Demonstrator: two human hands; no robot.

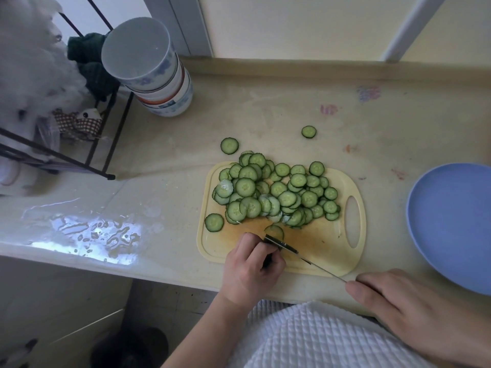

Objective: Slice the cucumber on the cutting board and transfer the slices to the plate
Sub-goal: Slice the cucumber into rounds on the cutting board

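We record a heap of cucumber slices (276, 192) across the far half of the yellow cutting board (313, 245), which lies on the worktop (265, 110). One slice (214, 222) overhangs the board's edge at 9 o'clock; two more lie off the board on the worktop, one (229, 146) at 11 o'clock and one (308, 132) at 12 o'clock. A last cucumber piece (275, 232) sits on the board's near half, against the knife (305, 260). The left hand (252, 269) is curled, fingertips at that piece. The right hand (414, 312) grips the knife at its near end, with the blade running toward 10 o'clock. The blue plate (451, 221) rests at 3 o'clock, apart from the board and bearing no slices. At 11 o'clock stands a stack of bowls (156, 75) beside a black wire rack (111, 144).
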